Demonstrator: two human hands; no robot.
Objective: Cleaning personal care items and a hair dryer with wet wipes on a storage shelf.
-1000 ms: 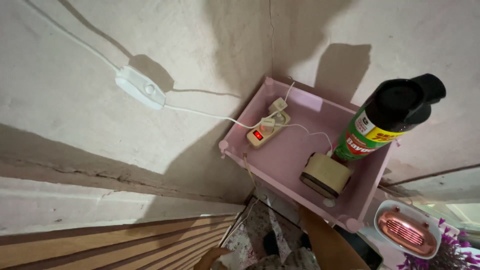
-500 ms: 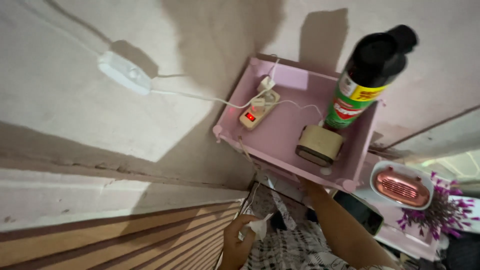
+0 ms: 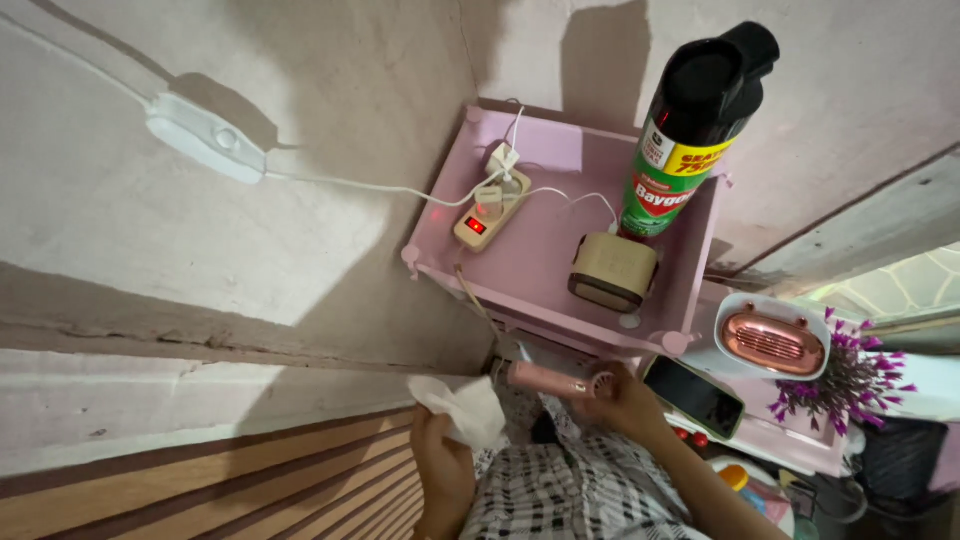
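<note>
Gripping a pink tube-shaped device in the right hand just under the pink shelf, left hand clutching a white tissue; lifting carelessly might knock the shelf, toppling the spray can

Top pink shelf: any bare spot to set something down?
On the pink shelf, bare patches lie between the power strip and the beige box, and along the front rim left of that box. The right side is crowded: spray can right behind the box, cords across the back.
</note>
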